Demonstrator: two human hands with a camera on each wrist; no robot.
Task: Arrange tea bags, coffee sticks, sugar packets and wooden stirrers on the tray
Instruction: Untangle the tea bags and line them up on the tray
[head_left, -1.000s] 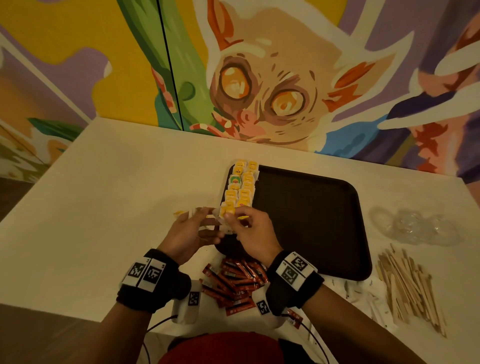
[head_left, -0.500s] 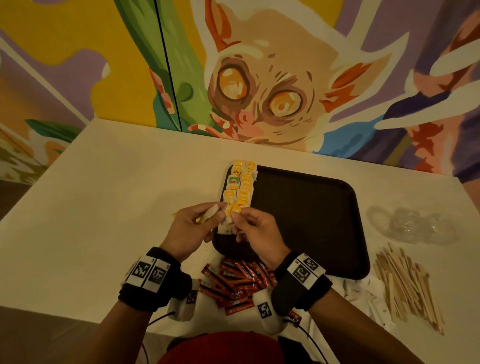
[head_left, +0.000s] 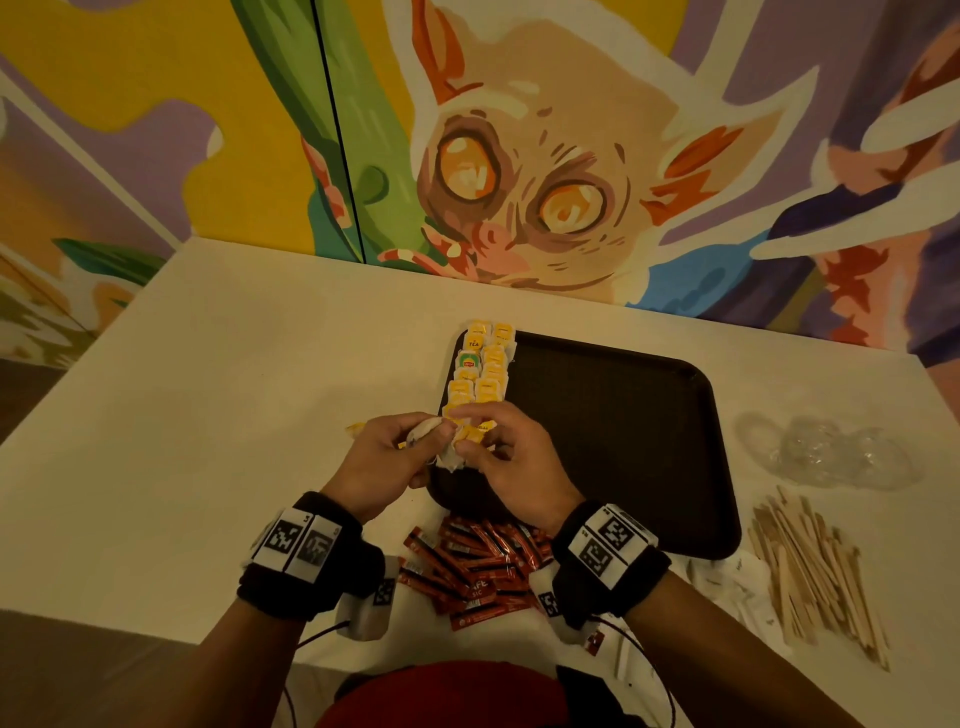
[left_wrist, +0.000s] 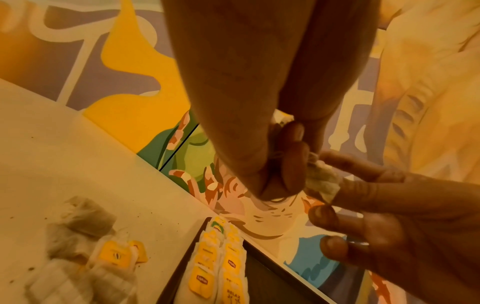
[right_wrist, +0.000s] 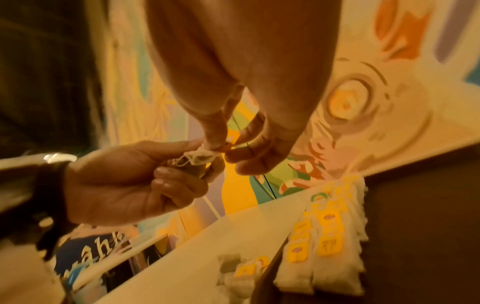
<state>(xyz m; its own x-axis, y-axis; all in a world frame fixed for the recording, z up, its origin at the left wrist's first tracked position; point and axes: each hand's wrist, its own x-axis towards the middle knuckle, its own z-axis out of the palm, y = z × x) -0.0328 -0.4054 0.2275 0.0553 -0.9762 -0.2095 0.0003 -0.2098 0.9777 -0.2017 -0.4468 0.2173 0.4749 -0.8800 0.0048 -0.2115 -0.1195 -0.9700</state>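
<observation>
Papery white and yellow, a single tea bag (head_left: 451, 451) is held above the near left corner of a dark brown tray (head_left: 613, 431), at the centre of the head view. The left hand (head_left: 382, 457) pinches the soft pouch between thumb and curled fingers. The right hand (head_left: 511, 467) pinches the other end at the yellow tag; from the right wrist view a thin string seems to run between the fingertips, though blur makes this unsure.

Two neat overlapping rows of tea bags with yellow tags (head_left: 480, 371) already lie along the tray's left edge, running toward the top of the frame. A few loose tea bags (left_wrist: 91, 265) sit on the pale worktop (head_left: 208, 415) just left of the tray, at the lower left of the left wrist view.

Red coffee sticks (head_left: 475, 569) lie heaped on the worktop at lower centre, between the wrists. Wooden stirrers (head_left: 815, 577) are piled at lower right, with white sugar packets (head_left: 737, 592) beside them and crumpled clear plastic (head_left: 826, 454) above them.

Judging by its look, the tea bag is very light, limp and easily torn, with a string prone to tangling. A gentle pinch on the stiffer tag and on a pouch corner seems safest; squeezing the filled middle could burst the paper.
</observation>
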